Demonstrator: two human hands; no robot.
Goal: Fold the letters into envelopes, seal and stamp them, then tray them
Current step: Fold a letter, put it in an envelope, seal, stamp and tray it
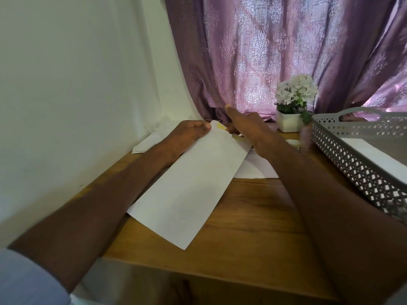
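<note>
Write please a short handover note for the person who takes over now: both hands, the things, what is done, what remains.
Left hand: pinches the far end of the long white paper envelope on the wooden table.
Right hand: open, at the envelope's mouth, where something yellow shows.
Grey perforated plastic tray, right: white paper already inside.
More white sheets lie under the right arm.
Left: close this envelope, stamp it, tray it.

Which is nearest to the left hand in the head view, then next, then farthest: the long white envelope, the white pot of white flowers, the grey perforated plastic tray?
1. The long white envelope: pinched at its far end by the left hand, centre of the wooden table.
2. The white pot of white flowers: farther back and right, by the purple curtain.
3. The grey perforated plastic tray: far right edge.
</note>
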